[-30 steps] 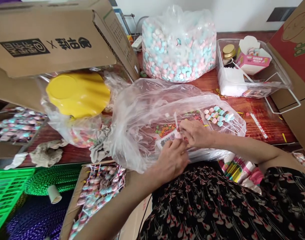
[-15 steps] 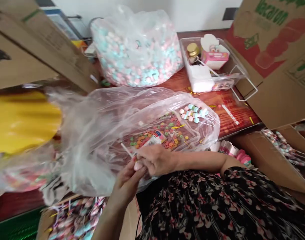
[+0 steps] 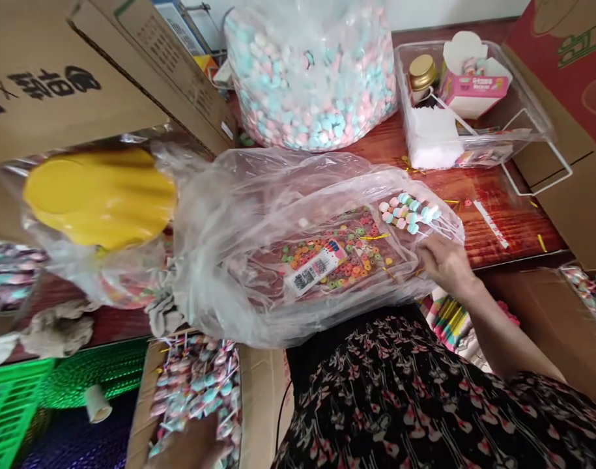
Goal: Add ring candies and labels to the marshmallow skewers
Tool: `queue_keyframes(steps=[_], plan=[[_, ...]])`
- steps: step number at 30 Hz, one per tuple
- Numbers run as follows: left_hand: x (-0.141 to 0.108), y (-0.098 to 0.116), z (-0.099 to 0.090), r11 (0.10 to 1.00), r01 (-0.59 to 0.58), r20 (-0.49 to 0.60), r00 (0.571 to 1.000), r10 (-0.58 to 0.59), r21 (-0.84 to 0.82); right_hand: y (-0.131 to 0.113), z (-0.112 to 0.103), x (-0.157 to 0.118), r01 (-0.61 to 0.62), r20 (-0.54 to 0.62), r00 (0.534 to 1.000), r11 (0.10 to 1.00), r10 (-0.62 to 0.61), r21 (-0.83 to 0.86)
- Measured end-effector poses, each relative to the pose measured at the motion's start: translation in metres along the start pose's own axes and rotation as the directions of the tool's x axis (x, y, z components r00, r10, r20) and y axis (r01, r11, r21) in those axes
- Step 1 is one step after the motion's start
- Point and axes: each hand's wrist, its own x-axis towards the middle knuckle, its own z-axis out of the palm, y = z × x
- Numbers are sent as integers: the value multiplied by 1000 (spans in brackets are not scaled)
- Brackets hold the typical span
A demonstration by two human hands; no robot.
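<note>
Pastel pink-and-blue candy skewers — light, brittle, best held by their thin sticks — lie just beyond the right hand, its fingers curled, apparently empty; the left hand is too cut off to tell.

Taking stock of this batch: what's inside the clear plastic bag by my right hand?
The clear plastic bag holds pink-and-blue candy skewers, coloured ring candies and a barcode label; anything beneath them is hidden.

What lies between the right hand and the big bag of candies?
In the head view, a clear plastic bag lies there, holding pastel candy sticks and colorful candy rings, between the right hand and the big bag.
</note>
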Motion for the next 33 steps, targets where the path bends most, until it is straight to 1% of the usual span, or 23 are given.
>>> queue_keyframes(steps=[1, 2, 3, 4, 5, 6, 7, 8, 9, 10, 12, 15, 17, 19, 21, 22, 23, 24, 27, 30, 33], plan=[[12, 18, -2, 999, -42, 32, 999, 43, -20, 13, -2, -1, -84, -19, 996, 986, 82, -145], [30, 42, -6, 991, -114, 11, 993, 115, -71, 22, -3, -2, -151, -16, 988, 958, 151, -245], [52, 70, -11, 975, -191, -27, 982, 189, -111, 28, -2, -2, -212, -14, 975, 917, 220, -337], [76, 100, -17, 948, -287, -100, 956, 275, -138, 30, -2, -1, -263, -10, 959, 870, 285, -417], [101, 129, -22, 936, -338, -198, 929, 314, -101, 30, 0, 1, -299, 0, 941, 828, 340, -474], [125, 156, -26, 924, -383, -261, 893, 366, -15, 28, 1, 4, -325, 8, 923, 790, 385, -519], [148, 179, -29, 910, -406, -273, 869, 413, 83, 26, 3, 8, -343, 14, 907, 755, 422, -558], [168, 197, -29, 889, -425, -244, 856, 456, 173, 24, 5, 13, -348, 24, 895, 731, 445, -587], [184, 211, -28, 872, -426, -213, 853, 477, 242, 23, 8, 17, -346, 34, 888, 715, 459, -607], [197, 219, -26, 855, -425, -188, 852, 489, 297, 23, 10, 21, -337, 48, 884, 706, 464, -623], [212, 225, -19, 832, -415, -168, 850, 499, 369, 24, 14, 25, -302, 85, 886, 706, 456, -640], [216, 216, -10, 804, -420, -191, 826, 531, 421, 24, 17, 24, -240, 140, 896, 726, 421, -644], [213, 207, -6, 796, -432, -239, 795, 558, 424, 21, 15, 22, -205, 143, 917, 748, 372, -631], [212, 200, -2, 798, -453, -318, 748, 583, 399, 19, 11, 23, -171, 106, 950, 771, 295, -614], [212, 194, 1, 805, -474, -392, 707, 589, 357, 19, 6, 28, -148, 62, 970, 769, 236, -622], [212, 192, 2, 812, -481, -415, 699, 583, 331, 22, 5, 32, -139, 54, 973, 757, 224, -638], [211, 191, 3, 823, -482, -429, 703, 568, 299, 25, 4, 37, -129, 60, 973, 744, 221, -656], [210, 191, 3, 837, -480, -434, 716, 546, 261, 29, 4, 41, -115, 77, 972, 735, 221, -669], [205, 195, 2, 879, -455, -431, 771, 469, 144, 43, 9, 50, -78, 114, 972, 746, 203, -661], [202, 199, 0, 908, -408, -408, 816, 410, 95, 48, 12, 50, -115, 49, 981, 770, 186, -627], [202, 201, 0, 926, -363, -379, 846, 376, 108, 41, 3, 43, -142, -37, 988, 802, 148, -580]])
